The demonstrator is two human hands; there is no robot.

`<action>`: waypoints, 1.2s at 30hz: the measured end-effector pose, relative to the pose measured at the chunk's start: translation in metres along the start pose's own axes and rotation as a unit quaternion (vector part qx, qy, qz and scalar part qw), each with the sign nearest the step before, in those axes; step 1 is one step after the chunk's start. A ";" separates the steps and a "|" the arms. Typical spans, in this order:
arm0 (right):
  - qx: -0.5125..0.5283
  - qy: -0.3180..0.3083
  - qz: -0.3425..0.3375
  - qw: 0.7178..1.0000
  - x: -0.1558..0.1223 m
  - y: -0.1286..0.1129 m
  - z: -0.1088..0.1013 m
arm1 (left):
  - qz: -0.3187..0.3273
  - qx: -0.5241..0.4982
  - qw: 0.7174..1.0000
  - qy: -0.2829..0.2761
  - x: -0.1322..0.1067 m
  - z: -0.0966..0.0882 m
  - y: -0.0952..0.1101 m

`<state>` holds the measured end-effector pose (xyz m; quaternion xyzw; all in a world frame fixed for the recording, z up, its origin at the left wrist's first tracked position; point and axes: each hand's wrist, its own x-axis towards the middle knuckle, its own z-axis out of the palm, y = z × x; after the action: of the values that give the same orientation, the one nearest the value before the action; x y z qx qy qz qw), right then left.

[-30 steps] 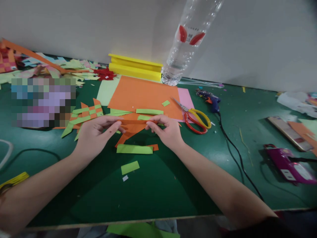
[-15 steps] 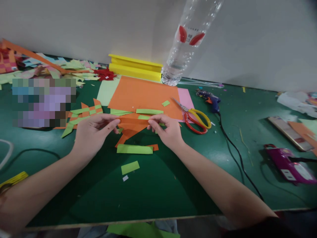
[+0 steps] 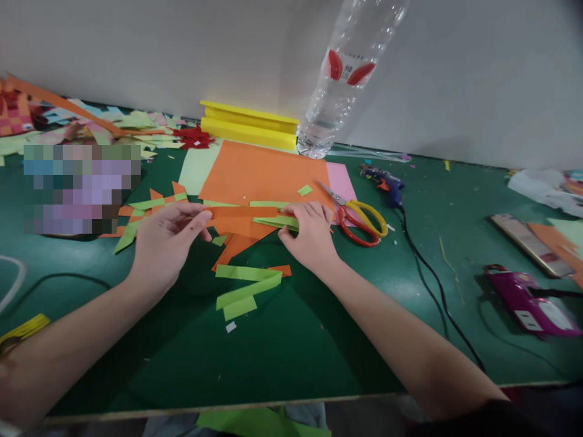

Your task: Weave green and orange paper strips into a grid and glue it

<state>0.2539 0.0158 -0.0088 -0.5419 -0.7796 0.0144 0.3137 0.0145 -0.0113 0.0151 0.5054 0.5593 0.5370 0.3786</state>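
Observation:
My left hand (image 3: pixel 166 233) pinches the left end of a narrow orange paper strip (image 3: pixel 241 212), held level above the table. At the strip's right end, my right hand (image 3: pixel 312 233) has its thumb and fingers around a folded light-green paper strip (image 3: pixel 272 222). Its exact fingertip contact is partly hidden. Beneath the hands lie loose orange paper pieces (image 3: pixel 234 249). Closer to me, another green strip (image 3: pixel 250 285) lies folded in a V, overlapping a short green piece (image 3: pixel 240 308). A woven orange-and-green paper piece (image 3: pixel 148 206) rests behind my left hand.
Scissors (image 3: pixel 364 221) with red and yellow handles lie right of my right hand. Beyond them are a glue gun (image 3: pixel 387 185) and its cord. Orange sheets (image 3: pixel 268 170), a folded yellow piece (image 3: pixel 250 125) and a plastic bottle (image 3: pixel 334 97) stand behind. Paper scraps (image 3: pixel 91 127) fill the back left.
My right hand has let go of the orange strip's right end and shifted onto the green strip. The nearer green strip has unfolded into a V. My left hand moved slightly left.

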 end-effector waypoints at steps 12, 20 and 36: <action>0.128 0.017 -0.002 0.992 0.003 0.005 -0.005 | 0.030 0.071 0.995 -0.061 -0.006 0.001 0.008; 0.359 0.072 0.101 0.925 0.003 -0.003 -0.006 | 0.027 0.079 0.990 -0.115 -0.009 0.002 0.012; 0.411 0.042 0.155 0.898 0.006 -0.005 -0.008 | -0.018 0.042 0.994 -0.099 -0.005 0.001 0.006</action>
<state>0.2523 0.0162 0.0017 -0.4788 -0.5968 0.3590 0.5345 0.0177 -0.0160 0.0203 0.5616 0.5502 0.4532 0.4202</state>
